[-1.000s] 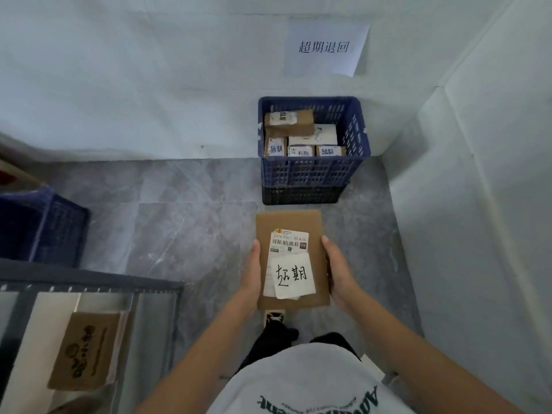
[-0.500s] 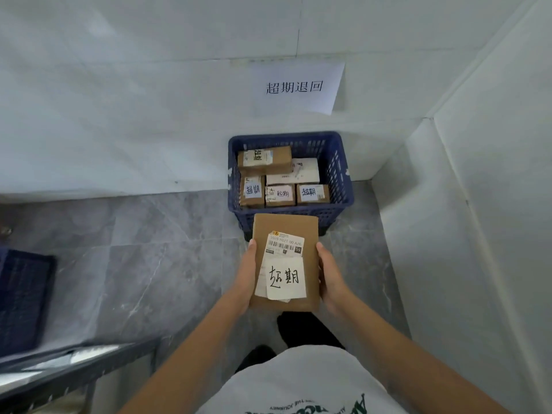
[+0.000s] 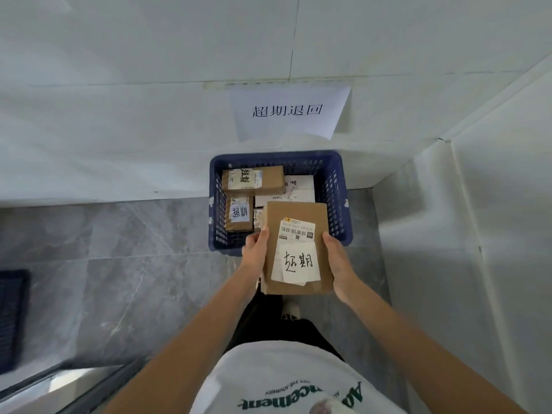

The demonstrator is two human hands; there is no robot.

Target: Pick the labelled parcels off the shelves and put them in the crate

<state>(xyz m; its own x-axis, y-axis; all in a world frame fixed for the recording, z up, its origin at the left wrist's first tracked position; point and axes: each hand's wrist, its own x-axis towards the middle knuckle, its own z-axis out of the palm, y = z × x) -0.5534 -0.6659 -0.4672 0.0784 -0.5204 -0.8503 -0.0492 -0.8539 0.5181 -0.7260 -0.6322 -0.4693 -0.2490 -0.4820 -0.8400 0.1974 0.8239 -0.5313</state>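
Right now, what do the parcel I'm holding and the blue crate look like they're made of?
Parcel: matte brown cardboard, by its flat faces and crisp edges, with white paper labels stuck on. Crate: likely moulded plastic, uniform blue with perforated lattice walls.

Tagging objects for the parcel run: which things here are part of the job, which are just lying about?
Job: held parcel, left hand, right hand, blue crate, parcels in it.
Lying about: wall sign, dark crate at left.

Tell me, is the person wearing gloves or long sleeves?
No. The left hand and right hand are bare, with no gloves, rings or watch showing. Both forearms are uncovered too. The person wears a white T-shirt with green lettering and dark trousers.
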